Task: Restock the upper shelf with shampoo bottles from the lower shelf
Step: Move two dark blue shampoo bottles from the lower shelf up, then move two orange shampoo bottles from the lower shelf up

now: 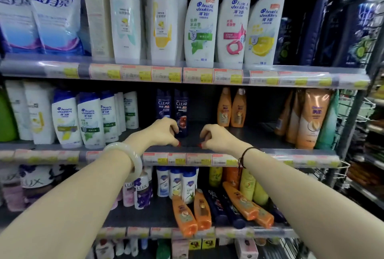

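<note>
Two dark blue Clear shampoo bottles stand upright at the back of the middle shelf. My left hand rests on that shelf with fingers curled, its fingertips right beside the base of the right Clear bottle. My right hand sits a little to the right, also curled, with nothing in it. Two orange bottles stand behind my right hand. On the lower shelf, several orange bottles and dark blue bottles lie on their sides.
White Head & Shoulders bottles fill the left of the middle shelf and orange tubes the right. Large Pantene and Head & Shoulders bottles line the top shelf. Lux bottles stand below. A wire rack borders the right.
</note>
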The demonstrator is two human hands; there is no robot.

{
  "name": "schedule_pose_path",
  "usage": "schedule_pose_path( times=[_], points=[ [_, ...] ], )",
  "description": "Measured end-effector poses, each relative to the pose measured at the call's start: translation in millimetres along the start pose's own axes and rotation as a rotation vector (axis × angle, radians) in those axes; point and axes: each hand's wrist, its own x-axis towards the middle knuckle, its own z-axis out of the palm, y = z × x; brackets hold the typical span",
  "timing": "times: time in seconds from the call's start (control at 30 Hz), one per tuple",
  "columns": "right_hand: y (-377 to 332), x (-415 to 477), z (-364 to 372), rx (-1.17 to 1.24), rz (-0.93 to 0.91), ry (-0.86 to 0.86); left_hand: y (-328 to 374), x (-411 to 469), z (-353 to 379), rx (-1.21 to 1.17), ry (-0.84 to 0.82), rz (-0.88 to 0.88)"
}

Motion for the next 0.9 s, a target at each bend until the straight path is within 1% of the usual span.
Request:
schedule_pose_path(
  times=[0.23,0.5,0.6,0.9],
  points=[
    [11.3,-41.7,-0.7,-0.137,0.036,-0.078,16.7,-24.4,24.9,0.048,-0.032,0.051],
    [29.4,-68.3,28.5,-0.169,0.088,-0.159,4.0,-52.5,67.1,0.107,-0.107,0.023],
    [38.9,-76.0,42.2,-0.143,0.104,-0.188,-6.7,-60.2,85.3,0.090,-0.160,-0.013],
    [69.4,-81.1,88.5,-0.180,0.176,-0.271,-39.7,-61.8,135.4,0.017,-0.234,-0.142]
  ],
)
